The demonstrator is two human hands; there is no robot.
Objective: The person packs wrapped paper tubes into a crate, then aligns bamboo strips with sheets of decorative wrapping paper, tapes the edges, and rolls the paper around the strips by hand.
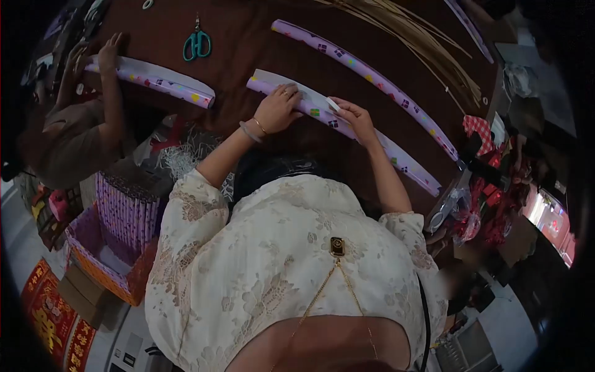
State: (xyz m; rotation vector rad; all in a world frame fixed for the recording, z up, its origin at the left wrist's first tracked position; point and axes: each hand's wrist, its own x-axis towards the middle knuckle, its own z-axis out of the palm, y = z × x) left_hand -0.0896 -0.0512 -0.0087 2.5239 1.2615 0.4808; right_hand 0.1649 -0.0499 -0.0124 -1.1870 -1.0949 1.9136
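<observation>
A long strip of purple patterned paper (387, 149), partly rolled with its pale inner side showing, lies across the brown tabletop (238, 37). My left hand (280, 108) presses on the roll near its left end, fingers bent over the paper. My right hand (355, 118) pinches a small white piece (333, 104) above the pale edge of the same roll. Farther back lies another purple patterned roll (365, 74). Teal-handled scissors (197, 44) rest on the tabletop to the left.
At the left, a co-worker's hands (108, 54) are at another purple roll (167, 85). Long brown strips (415, 37) lie at the back right. An orange and purple basket (102, 266) with many purple rolls (127, 214) stands lower left. Red checked fabric (477, 131) is at the right edge.
</observation>
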